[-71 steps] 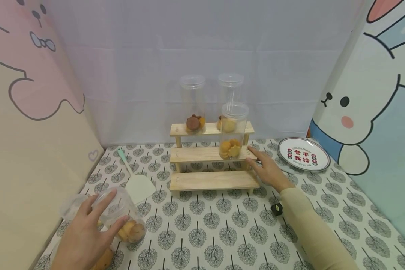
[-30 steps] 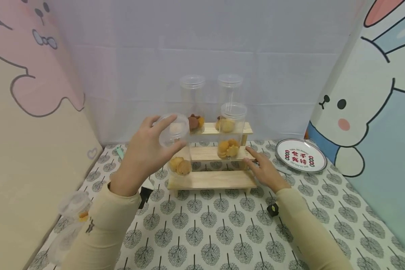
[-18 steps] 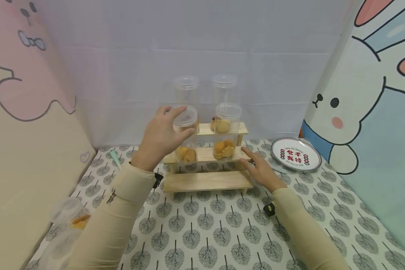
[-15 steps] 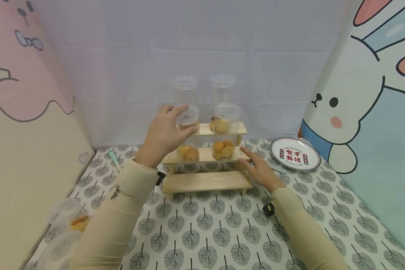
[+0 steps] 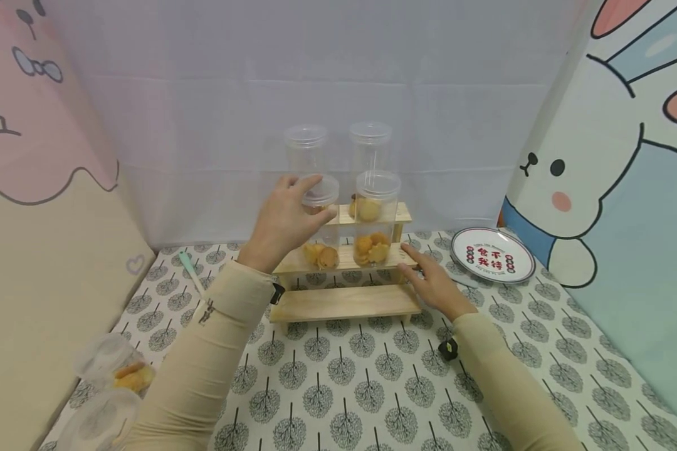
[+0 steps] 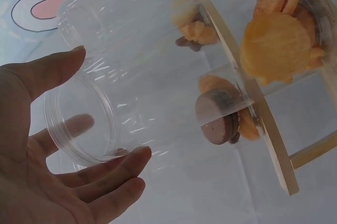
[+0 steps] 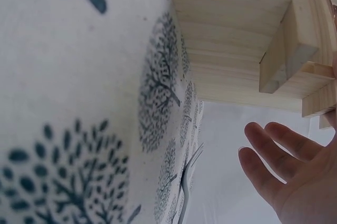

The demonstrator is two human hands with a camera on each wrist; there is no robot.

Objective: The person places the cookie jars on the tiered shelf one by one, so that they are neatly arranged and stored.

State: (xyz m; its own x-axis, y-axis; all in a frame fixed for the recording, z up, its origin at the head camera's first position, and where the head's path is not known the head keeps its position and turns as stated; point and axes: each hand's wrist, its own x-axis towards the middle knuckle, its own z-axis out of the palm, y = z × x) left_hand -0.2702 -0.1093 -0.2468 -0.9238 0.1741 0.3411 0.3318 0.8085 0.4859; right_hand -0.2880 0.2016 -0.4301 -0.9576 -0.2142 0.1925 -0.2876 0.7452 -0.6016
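Observation:
My left hand (image 5: 282,219) grips the lid end of a clear jar (image 5: 330,232) with cookies at its bottom. The jar overlaps the middle shelf of a three-step wooden rack (image 5: 344,304), left of another clear cookie jar (image 5: 375,213). In the left wrist view the thumb and fingers curve about the jar's round lid (image 6: 79,124). My right hand (image 5: 437,285) touches the right end of the middle shelf. Its visible fingers (image 7: 271,153) are loosely extended in the right wrist view.
Two tall cookie jars stand on the top shelf, the left one (image 5: 306,153) partly behind my hand. More clear containers (image 5: 101,419) lie at the front left, near a teal-handled spatula (image 5: 190,269). A printed plate (image 5: 521,250) is at right; a fork (image 7: 185,187) lies beside the rack.
My left hand has carried the jar from the table at the left up to the middle shelf, then slightly right along it. My right hand has stayed at the shelf's end.

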